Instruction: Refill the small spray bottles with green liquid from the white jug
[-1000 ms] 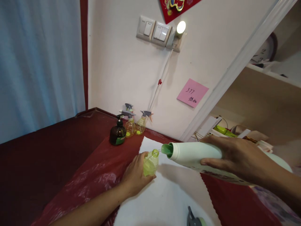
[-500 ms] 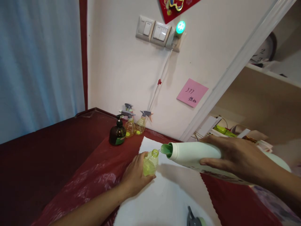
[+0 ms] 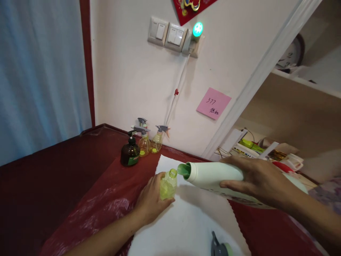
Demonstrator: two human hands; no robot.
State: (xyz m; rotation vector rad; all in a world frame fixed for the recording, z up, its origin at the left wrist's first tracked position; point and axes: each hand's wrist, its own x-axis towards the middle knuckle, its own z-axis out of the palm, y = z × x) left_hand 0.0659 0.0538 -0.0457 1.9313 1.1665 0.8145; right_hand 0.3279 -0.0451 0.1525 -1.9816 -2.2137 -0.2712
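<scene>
Two hands are at work over a white cloth (image 3: 186,220). The left hand (image 3: 150,201) has its fingers wrapped around a small clear bottle (image 3: 167,185), thumb on the near side, holding it upright on the cloth; the bottle is uncapped and holds yellow-green liquid. The right hand (image 3: 255,179) lies over the top of a large white jug (image 3: 210,176), fingers curled down its near side and thumb along the far side, gripping it tipped nearly level. The jug's green spout (image 3: 183,170) points left and sits just beside the bottle's open neck, a little above it; whether liquid is running cannot be told.

At the cloth's near edge lies a grey spray head (image 3: 218,247), partly cut off by the frame. The cloth rests on a dark red plastic sheet (image 3: 106,202) that covers the table (image 3: 39,188).

Against the wall behind stand a brown pump bottle (image 3: 129,153) and, just beside it, three small spray bottles (image 3: 149,140) with grey triggers. On the wall above are a pink note (image 3: 213,103), a row of switches (image 3: 166,33) and a plug-in light (image 3: 197,29) glowing green. To the right, a shelf (image 3: 266,151) holds papers and small boxes, and to the left hangs a blue curtain (image 3: 39,78).
</scene>
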